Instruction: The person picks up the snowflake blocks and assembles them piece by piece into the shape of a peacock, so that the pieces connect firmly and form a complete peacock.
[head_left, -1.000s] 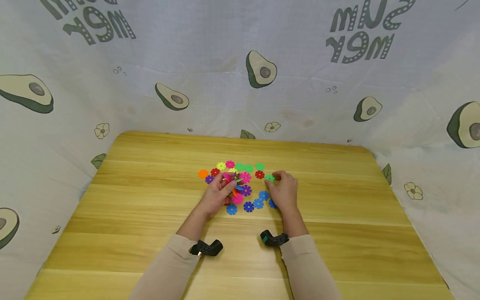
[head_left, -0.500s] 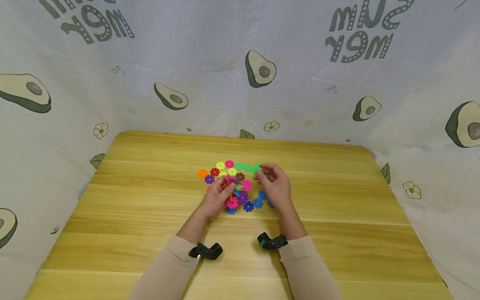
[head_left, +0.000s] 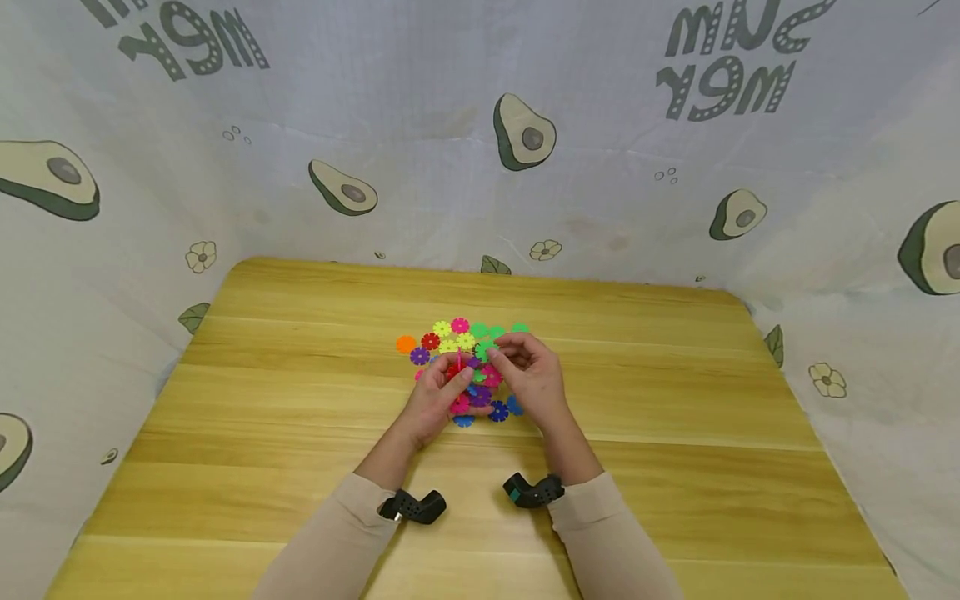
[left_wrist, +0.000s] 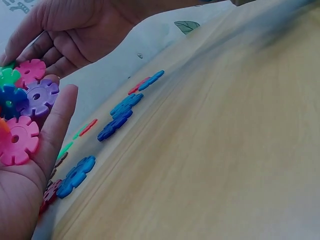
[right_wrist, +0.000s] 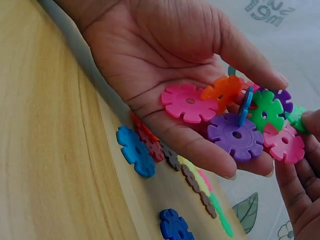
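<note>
My left hand holds a joined cluster of notched plastic snowflake discs, thumb over its top and fingers beneath. The cluster has pink, orange, blue, green and purple discs; a purple disc and a pink disc show over the palm in the right wrist view. My right hand pinches a loose green disc between thumb and fingers, right at the cluster's far edge. In the left wrist view the right hand reaches over the cluster from above, its fingertips partly hidden by the discs.
Several loose discs lie on the wooden table around and under the hands, among them an orange disc, a yellow disc and a dark blue disc. Behind the table hangs an avocado-print cloth.
My right hand has lifted the green disc from the right side of the spread and carried it left to the cluster. My left hand has stayed nearly in place, turning the cluster slightly.
</note>
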